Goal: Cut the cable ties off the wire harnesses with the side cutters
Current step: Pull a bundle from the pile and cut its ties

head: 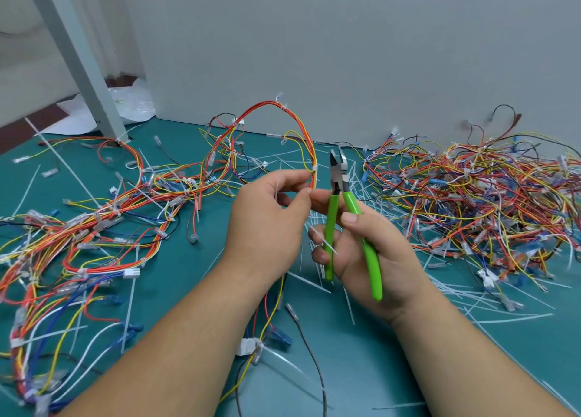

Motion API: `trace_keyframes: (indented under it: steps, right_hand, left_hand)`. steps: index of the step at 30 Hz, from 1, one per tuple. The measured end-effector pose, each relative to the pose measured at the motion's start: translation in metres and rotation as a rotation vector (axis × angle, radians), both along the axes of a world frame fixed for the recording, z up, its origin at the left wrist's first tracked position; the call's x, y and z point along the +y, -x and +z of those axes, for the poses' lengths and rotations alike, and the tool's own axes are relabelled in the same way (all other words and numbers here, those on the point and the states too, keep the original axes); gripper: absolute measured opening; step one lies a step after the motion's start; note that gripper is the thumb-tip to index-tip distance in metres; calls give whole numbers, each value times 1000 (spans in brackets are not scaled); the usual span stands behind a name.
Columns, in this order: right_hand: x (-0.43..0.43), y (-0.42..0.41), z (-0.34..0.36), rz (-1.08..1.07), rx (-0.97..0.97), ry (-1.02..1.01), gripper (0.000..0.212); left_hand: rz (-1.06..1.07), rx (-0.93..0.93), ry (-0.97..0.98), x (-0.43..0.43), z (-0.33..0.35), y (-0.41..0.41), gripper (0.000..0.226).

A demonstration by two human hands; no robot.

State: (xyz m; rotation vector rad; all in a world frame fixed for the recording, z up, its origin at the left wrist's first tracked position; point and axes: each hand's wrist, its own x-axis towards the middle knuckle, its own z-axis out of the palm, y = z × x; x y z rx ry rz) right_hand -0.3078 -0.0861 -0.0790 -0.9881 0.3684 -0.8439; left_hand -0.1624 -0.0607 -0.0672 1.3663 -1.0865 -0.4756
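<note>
Green side cutters [339, 180] gripped in right hand [377, 253]; left hand [267, 221] pinches a tied harness [311, 146]. Loose ties [308, 282] litter the surface [361, 369]; tied harnesses [94, 215] evidently remain.

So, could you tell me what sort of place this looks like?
Probably a wire-harness rework bench: harness piles on a green mat, cut ties strewn about, side cutters in the right hand.

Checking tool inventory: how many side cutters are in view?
1. The green-handled side cutters are in the right hand, jaws open beside the harness the left hand pinches. More could lie hidden under the wire piles.
</note>
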Motion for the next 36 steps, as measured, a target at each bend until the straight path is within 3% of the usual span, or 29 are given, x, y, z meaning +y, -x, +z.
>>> trace_keyframes:
  steps: [3,11,13,19,23,25,28,30,33,36]
  right_hand:
    - [-1,2,2,21,-39,10,42]
    - [2,3,6,11,-97,-20,52]
    - [1,5,6,4,-107,-34,60]
    - [-2,6,8,-34,-116,-50,77]
    - [-6,8,8,-66,-155,-43,46]
    - [-6,8,9,-80,-162,-42,44]
    - [-7,7,9,-92,-178,-76,64]
    - [-6,6,9,-98,-182,-86,76]
    - [-6,6,8,-104,-184,-56,56]
    - [-6,7,9,-108,-173,-59,73]
  left_hand:
    - [4,39,25,-1,2,1,16]
    - [180,-19,119,2,9,-6,9]
    - [171,-58,79,3,9,-7,5]
    - [77,-154,-203,5,9,-16,35]
    - [-140,-198,-354,7,9,-16,44]
    - [-189,-168,-327,8,9,-12,31]
    - [-246,-57,-359,7,9,-10,17]
    - [-334,-16,-398,9,10,-9,20]
    - [-427,112,-392,14,11,-4,26]
    - [-401,189,-381,12,11,-3,26]
